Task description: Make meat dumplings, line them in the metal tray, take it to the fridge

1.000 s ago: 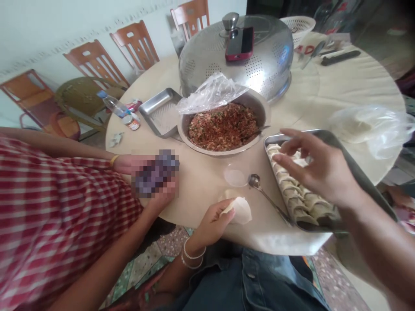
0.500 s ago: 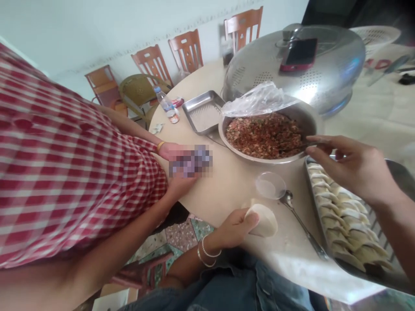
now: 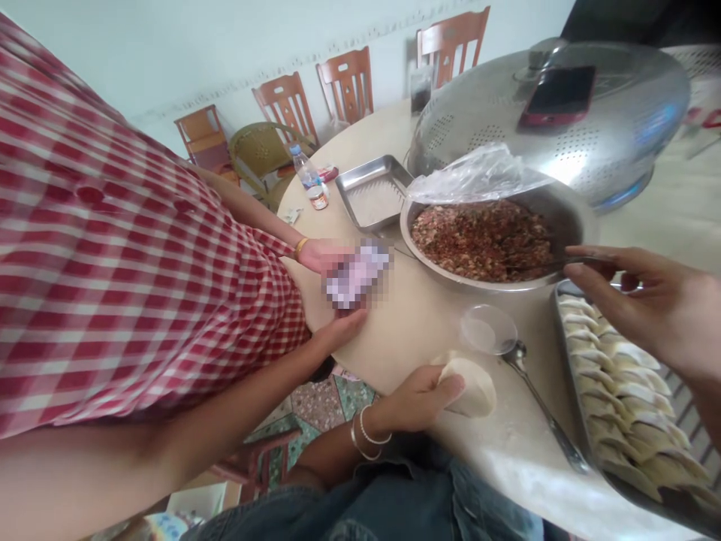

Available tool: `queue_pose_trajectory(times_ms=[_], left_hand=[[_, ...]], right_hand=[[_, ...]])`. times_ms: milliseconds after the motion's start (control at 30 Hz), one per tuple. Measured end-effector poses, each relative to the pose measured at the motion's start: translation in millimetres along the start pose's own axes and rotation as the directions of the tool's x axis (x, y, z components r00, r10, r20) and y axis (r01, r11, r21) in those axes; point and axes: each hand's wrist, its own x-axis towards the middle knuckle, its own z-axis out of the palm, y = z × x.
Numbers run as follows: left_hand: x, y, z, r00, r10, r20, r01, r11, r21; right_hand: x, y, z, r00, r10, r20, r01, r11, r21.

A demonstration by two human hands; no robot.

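My left hand (image 3: 417,397), with thin bracelets on the wrist, is closed on a round dough wrapper (image 3: 472,386) at the table's near edge. My right hand (image 3: 647,300) reaches over the steel tray (image 3: 568,353) of folded dumplings (image 3: 613,383). Its fingers pinch the handle of a utensil (image 3: 549,264) that lies in the steel bowl (image 3: 451,272) of minced filling (image 3: 484,239). A small clear dish (image 3: 487,330) and a spoon (image 3: 541,406) lie on the table between my hands.
A person in a red checked shirt (image 3: 113,263) stands close at my left, both hands on a phone (image 3: 356,275). Behind the bowl are an upturned colander (image 3: 591,143) with a red phone (image 3: 559,95) on top, a plastic bag (image 3: 473,176), an empty metal tray (image 3: 375,197), a bottle (image 3: 307,174) and wooden chairs (image 3: 346,83).
My right hand has left the dumpling tray and moved up to the bowl, where it now grips the utensil handle. My view has turned left. My left hand still holds the wrapper.
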Motion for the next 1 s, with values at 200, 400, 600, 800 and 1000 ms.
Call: queue_pose_trajectory(times_ms=[200, 400, 600, 800, 1000], left_hand=[[0, 2, 0.5, 1.000, -0.004, 0.021, 0.003, 1.000, 0.005], [1, 2, 1.2, 1.000, -0.003, 0.024, 0.004, 1.000, -0.005], [3, 4, 2.7, 1.000, -0.008, 0.023, 0.008, 1.000, -0.013], [1, 4, 2.8, 1.000, 0.010, 0.018, -0.011, 1.000, 0.029], [3, 2, 2.0, 0.998, 0.037, 0.048, -0.044, 0.987, 0.154]], right_hand=[[0, -1, 0, 1.000, -0.025, -0.006, 0.025, 1.000, 0.003], [0, 1, -1, 0.998, -0.058, -0.038, 0.056, 0.997, -0.046], [-1, 0, 3, 0.999, -0.018, -0.040, 0.016, 0.998, -0.062], [1, 3, 4, 0.976, -0.195, -0.098, 0.181, 0.974, -0.135], [-25, -46, 8, 0.789, -0.606, -0.103, 0.602, 0.796, -0.069]])
